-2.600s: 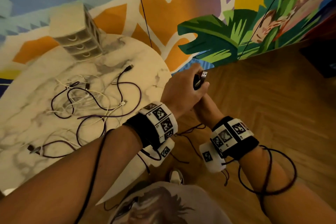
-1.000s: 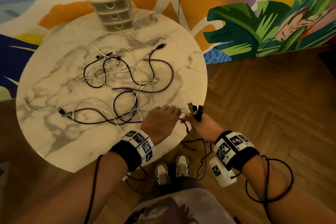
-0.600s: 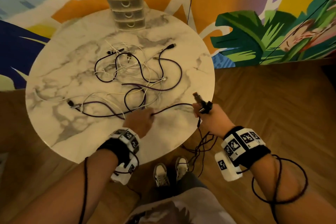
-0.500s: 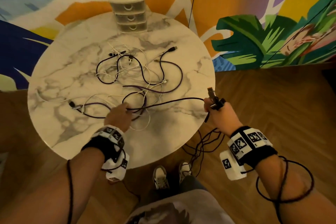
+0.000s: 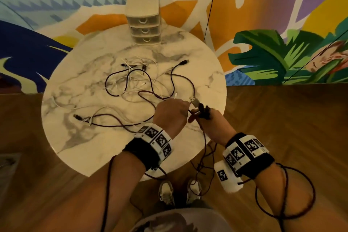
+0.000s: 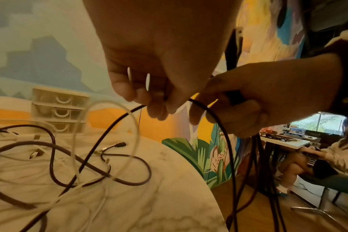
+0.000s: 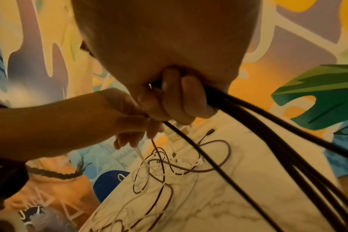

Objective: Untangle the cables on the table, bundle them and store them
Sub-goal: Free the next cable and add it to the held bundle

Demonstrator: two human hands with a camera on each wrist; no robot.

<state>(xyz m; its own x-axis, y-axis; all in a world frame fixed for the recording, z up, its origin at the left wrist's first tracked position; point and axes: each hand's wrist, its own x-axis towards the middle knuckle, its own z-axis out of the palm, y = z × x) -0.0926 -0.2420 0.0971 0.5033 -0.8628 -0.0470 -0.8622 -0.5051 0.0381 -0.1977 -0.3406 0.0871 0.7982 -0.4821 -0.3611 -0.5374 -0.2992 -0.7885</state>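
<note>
On the round marble table (image 5: 75,84) lies a tangle of white and dark purple cables (image 5: 143,84). My right hand (image 5: 199,114), above the table's right edge, grips a gathered dark cable (image 7: 268,133). Its USB plug (image 5: 195,102) sticks up and its loops (image 5: 204,158) hang toward the floor. My left hand (image 5: 183,106) is right beside it and pinches the same dark cable (image 6: 119,122), which runs back into the tangle. A white cable loop (image 6: 129,119) rises below the left fingers (image 6: 149,100).
A small beige unit of three drawers (image 5: 144,22) stands at the table's far edge against the painted wall. A thin black cord (image 5: 211,5) hangs before the wall. The floor is wood; my shoes (image 5: 178,192) are under the table edge. A seated person (image 6: 328,157) is off to the right.
My left hand has come back from the tangle to my right hand, bringing a length of the dark cable. The stretch once taut between the hands is now gathered. The right hand shifted slightly left.
</note>
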